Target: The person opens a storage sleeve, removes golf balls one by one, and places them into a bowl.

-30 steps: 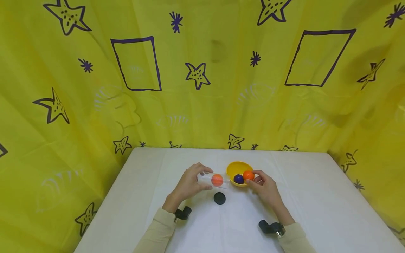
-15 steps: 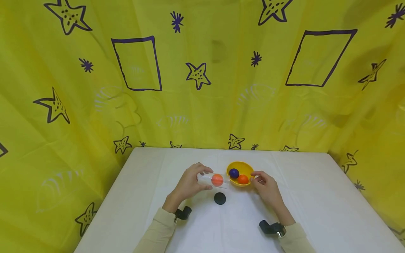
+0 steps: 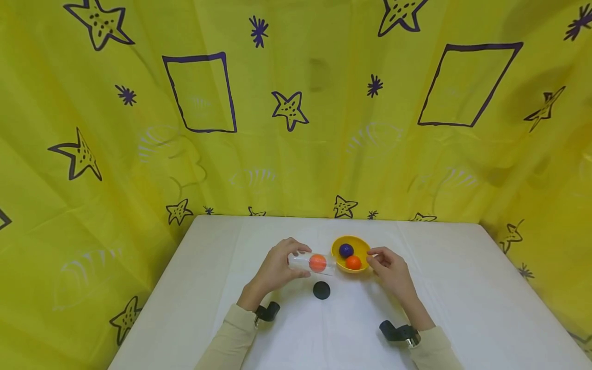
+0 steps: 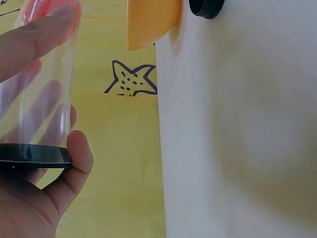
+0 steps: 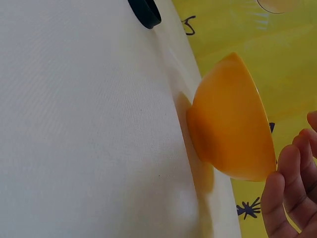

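My left hand (image 3: 276, 265) grips a clear plastic tube (image 3: 299, 261) lying sideways above the table, its mouth toward the bowl. Inside it sits an orange ball (image 3: 317, 263). The left wrist view shows the tube's black end (image 4: 34, 156) against the palm, with fingers wrapped around the wall. A yellow bowl (image 3: 363, 245) stands right of the tube, holding a dark blue ball (image 3: 346, 251) and another orange ball (image 3: 353, 262). At its right rim, my right hand (image 3: 393, 271) has loosely bent fingers with nothing between them. Contact with the rim is unclear.
A round black cap (image 3: 321, 290) lies on the white table (image 3: 351, 329) in front of the tube and bowl. Behind the table hangs a yellow curtain (image 3: 324, 169) with drawn stars. Each wrist wears a black camera mount.
The right hand has let go of an orange ball, which rolled left into the bowl. The blue ball shifted up and left, then slightly back. The right hand drew a little right; the left stayed still.
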`<state>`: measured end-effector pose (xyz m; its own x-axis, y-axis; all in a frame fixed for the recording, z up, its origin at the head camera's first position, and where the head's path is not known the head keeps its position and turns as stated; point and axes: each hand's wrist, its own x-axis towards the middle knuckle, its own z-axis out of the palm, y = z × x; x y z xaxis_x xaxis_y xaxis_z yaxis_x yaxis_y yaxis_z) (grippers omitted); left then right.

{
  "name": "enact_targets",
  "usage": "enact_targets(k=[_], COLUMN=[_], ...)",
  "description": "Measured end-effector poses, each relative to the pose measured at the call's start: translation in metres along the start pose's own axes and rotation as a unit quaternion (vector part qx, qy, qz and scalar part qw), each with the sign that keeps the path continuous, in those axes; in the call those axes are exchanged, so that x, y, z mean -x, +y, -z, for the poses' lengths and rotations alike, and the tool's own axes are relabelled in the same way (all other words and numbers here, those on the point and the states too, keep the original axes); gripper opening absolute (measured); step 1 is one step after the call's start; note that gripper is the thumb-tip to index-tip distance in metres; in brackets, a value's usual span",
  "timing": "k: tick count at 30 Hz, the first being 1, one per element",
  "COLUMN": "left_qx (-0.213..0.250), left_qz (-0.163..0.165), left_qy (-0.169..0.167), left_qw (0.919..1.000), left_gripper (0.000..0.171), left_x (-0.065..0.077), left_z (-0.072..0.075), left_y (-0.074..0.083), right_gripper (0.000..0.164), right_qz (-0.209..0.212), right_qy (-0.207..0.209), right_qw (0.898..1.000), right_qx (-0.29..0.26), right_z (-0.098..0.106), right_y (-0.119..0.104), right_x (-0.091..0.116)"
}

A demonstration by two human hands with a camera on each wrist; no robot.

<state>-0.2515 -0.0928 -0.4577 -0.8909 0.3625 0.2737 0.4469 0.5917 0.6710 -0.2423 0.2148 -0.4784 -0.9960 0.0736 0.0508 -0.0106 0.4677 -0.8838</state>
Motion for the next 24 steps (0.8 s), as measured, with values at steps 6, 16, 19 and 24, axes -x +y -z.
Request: enact_targets(k=[6,16,19,24], left_qx=[0.003,-0.004,-0.006,-0.018], left_qz=[-0.003,-0.008,-0.012,-0.017], left_qy=[0.004,0.004,0.006,0.006], left_qw=[1.0,1.0,0.9999,0.9997], left_gripper=[0.045,0.045,0.045,0.045], left_x=[0.0,0.0,0.0,0.001], left_z=[0.0,0.003,0.004,0.004], left_y=[0.0,0.005,0.006,0.009], right_gripper=[0.026,0.024,0.03,0.042], right_qz=[0.014,0.082,0.082,0.088], right_qy=[-0.022,-0.076,-0.117,-0.168], right_qw=[1.0,0.993,0.989,0.98], right_qx=[-0.014,-0.034,-0.044,-0.054], right_z=[-0.005,-0.023,-0.027,-0.033], right_y=[-0.011,-0.02,-0.022,-0.025], right_x=[0.005,0.014,0.017,0.022])
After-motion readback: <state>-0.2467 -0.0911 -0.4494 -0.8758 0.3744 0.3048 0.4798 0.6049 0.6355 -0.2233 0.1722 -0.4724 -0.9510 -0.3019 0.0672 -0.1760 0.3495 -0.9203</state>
